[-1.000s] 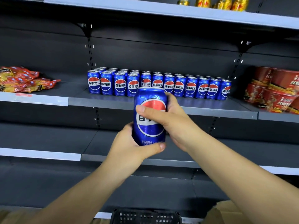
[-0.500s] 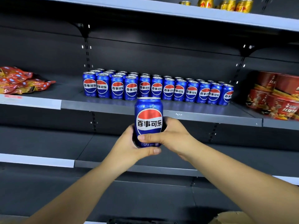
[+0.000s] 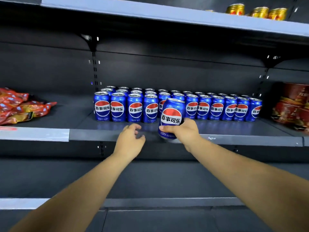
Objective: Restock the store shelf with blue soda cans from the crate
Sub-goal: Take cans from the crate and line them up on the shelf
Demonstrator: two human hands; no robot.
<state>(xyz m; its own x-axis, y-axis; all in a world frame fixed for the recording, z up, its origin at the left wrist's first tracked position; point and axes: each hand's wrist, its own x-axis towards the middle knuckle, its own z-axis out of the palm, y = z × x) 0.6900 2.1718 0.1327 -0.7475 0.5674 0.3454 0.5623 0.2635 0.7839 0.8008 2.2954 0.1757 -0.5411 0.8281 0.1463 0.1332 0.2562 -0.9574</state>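
A blue soda can (image 3: 171,114) with a red, white and blue logo is held upright at the front edge of the middle shelf (image 3: 234,139). My right hand (image 3: 184,131) grips its lower part from the right. To the left, my left hand (image 3: 130,139) hovers at the shelf edge with loosely curled fingers and holds nothing. Behind them stand several rows of matching blue cans (image 3: 135,108) on the shelf. The crate is out of view.
Red snack bags (image 3: 18,106) lie on the shelf at the left. Red bowl-shaped packs (image 3: 292,108) stand at the right. Gold cans (image 3: 259,12) line the top shelf. A strip of bare shelf runs in front of the blue cans.
My left hand has let go of the can and moved left. My right hand has carried the can forward and up to the shelf's front edge. The view has moved closer.
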